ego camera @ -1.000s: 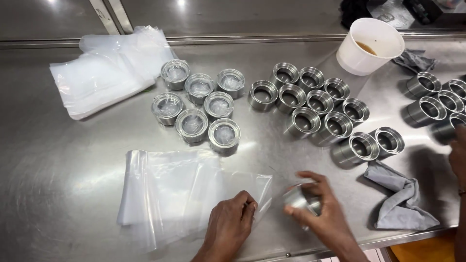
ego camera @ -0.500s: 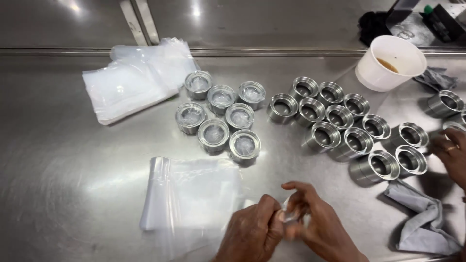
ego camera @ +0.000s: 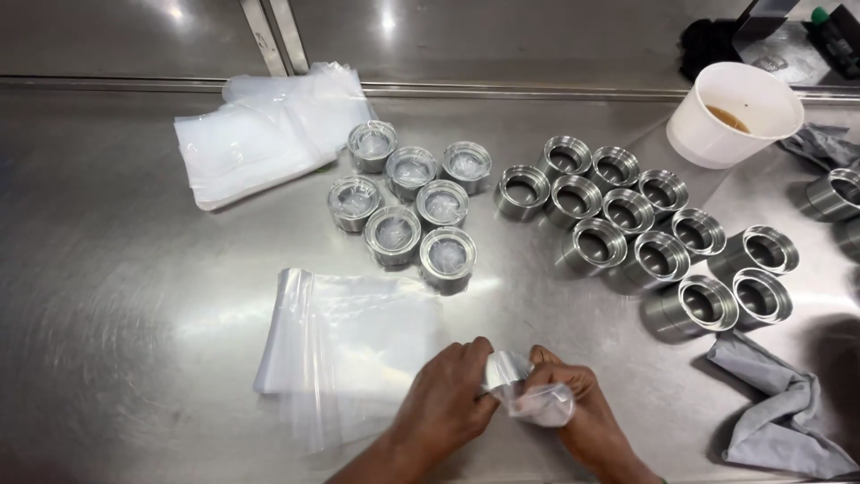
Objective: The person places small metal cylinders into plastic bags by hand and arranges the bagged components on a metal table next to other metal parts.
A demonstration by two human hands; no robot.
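Both my hands meet near the front edge of the steel table. My right hand (ego camera: 587, 417) cups a small metal ring wrapped in a clear plastic bag (ego camera: 528, 394). My left hand (ego camera: 443, 403) pinches the bag's top against it. Just left of my hands lies a flat stack of clear bags (ego camera: 349, 345). Behind it stands a cluster of several bagged rings (ego camera: 408, 202). To the right sit several bare metal rings (ego camera: 632, 229).
A pile of clear bags (ego camera: 264, 134) lies at the back left. A white cup (ego camera: 743, 112) with brown liquid stands at the back right. A grey cloth (ego camera: 784, 421) lies at the front right, another (ego camera: 824, 143) by the cup. More rings (ego camera: 833, 193) sit at the right edge.
My left hand left the flat bags and joined my right hand. The ring, bare a second ago, is now wrapped in a clear bag between both hands.
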